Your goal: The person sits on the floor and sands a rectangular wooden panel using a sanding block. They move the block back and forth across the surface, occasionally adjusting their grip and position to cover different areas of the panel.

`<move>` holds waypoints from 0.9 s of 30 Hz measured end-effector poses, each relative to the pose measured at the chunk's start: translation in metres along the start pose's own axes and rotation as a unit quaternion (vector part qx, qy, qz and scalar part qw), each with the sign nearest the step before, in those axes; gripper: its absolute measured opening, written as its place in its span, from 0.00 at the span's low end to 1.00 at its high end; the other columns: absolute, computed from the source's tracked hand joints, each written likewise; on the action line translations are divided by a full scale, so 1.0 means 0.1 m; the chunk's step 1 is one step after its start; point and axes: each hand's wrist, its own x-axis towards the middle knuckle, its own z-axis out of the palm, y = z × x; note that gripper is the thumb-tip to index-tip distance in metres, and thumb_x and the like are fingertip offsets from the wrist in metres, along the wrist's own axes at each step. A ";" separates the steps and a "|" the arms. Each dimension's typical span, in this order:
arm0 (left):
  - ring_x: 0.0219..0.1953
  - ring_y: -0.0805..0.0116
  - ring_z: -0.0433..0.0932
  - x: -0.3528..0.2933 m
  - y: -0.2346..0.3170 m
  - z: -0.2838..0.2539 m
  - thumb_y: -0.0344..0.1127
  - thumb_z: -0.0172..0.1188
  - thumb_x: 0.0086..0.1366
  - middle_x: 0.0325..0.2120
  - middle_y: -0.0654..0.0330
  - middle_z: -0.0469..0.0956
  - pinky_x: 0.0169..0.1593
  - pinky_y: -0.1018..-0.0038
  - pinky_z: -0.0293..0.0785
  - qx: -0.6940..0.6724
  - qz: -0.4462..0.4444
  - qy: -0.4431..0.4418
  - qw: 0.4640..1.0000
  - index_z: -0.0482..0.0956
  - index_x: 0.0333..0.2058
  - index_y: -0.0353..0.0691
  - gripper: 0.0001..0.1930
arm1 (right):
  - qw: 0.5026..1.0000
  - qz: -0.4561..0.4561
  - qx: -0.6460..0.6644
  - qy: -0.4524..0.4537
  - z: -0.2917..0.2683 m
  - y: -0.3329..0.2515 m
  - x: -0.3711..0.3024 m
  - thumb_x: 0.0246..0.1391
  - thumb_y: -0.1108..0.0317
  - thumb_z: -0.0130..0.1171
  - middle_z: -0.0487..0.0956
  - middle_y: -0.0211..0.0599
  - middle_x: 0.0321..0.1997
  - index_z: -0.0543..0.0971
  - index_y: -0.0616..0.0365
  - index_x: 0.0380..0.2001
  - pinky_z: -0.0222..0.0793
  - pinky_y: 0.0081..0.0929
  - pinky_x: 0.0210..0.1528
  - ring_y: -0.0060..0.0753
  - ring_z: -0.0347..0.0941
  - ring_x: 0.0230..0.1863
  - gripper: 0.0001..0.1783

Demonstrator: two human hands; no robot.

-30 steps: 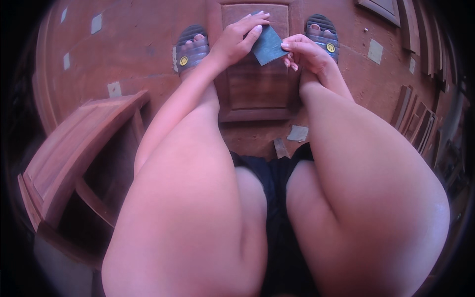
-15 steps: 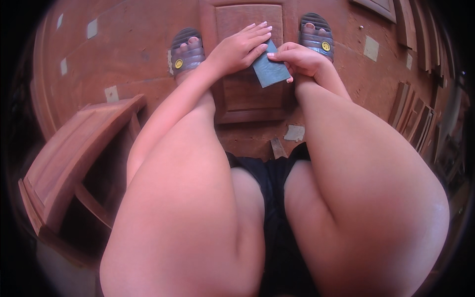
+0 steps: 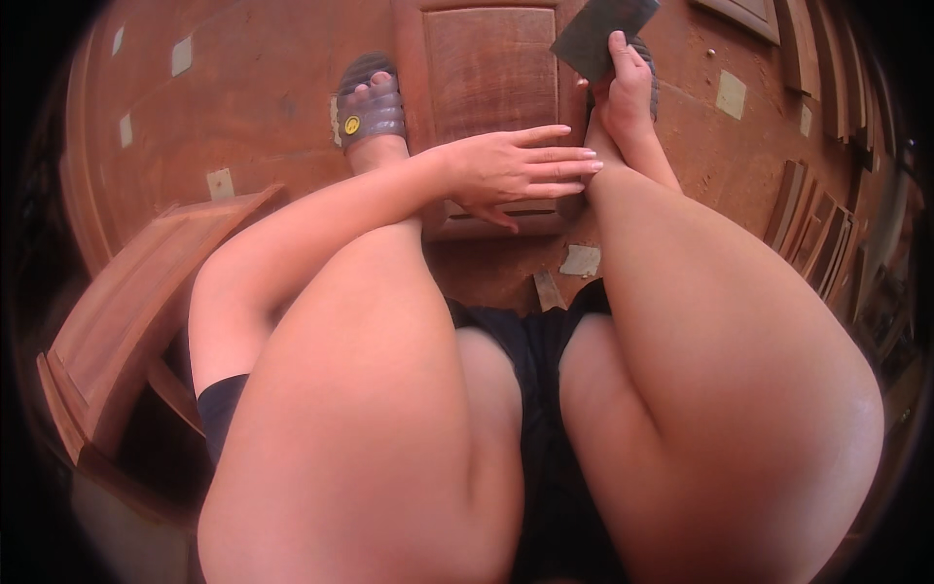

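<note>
- Left hand [image 3: 516, 170] open and empty, palm down with fingers spread over the lower part of a framed wooden panel; whether it touches is unclear.
- Right hand [image 3: 630, 92] closed on a dark, square sandpaper sheet [image 3: 601, 37], thumb on top, at the panel's upper right, partly hiding the right sandal [image 3: 651, 88].
- Far left, a curved wooden piece [image 3: 146, 311].
- Centre, the framed wooden panel [image 3: 491, 73] between the feet on a reddish floor [image 3: 263, 107].
- Far right, narrow wooden strips [image 3: 812, 229].
</note>
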 end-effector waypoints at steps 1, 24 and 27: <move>0.73 0.57 0.42 0.03 0.00 0.01 0.64 0.64 0.51 0.71 0.49 0.46 0.74 0.52 0.35 -0.001 -0.004 -0.047 0.999 0.60 0.65 0.40 0.49 | 0.997 -0.016 0.072 -0.005 -0.06 0.00 0.03 0.68 0.58 0.48 0.80 0.35 0.31 0.76 0.61 0.36 0.73 0.26 0.30 0.28 0.76 0.29 0.16; 0.74 0.59 0.41 -0.06 -0.13 0.17 0.49 0.77 0.33 0.72 0.59 0.45 0.73 0.46 0.32 -0.062 -0.124 -0.099 0.985 0.58 0.67 0.56 0.58 | 0.996 -0.035 0.074 0.017 -0.15 0.06 0.12 0.66 0.61 0.50 0.80 0.40 0.33 0.76 0.64 0.38 0.73 0.34 0.29 0.35 0.76 0.29 0.15; 0.74 0.60 0.41 -0.11 -0.15 0.13 0.46 0.76 0.34 0.72 0.61 0.46 0.73 0.46 0.33 -0.063 -0.153 -0.099 0.981 0.59 0.67 0.56 0.57 | 0.996 -0.048 0.079 0.002 -0.13 0.07 0.10 0.66 0.61 0.49 0.80 0.41 0.34 0.76 0.64 0.37 0.73 0.35 0.30 0.36 0.76 0.29 0.15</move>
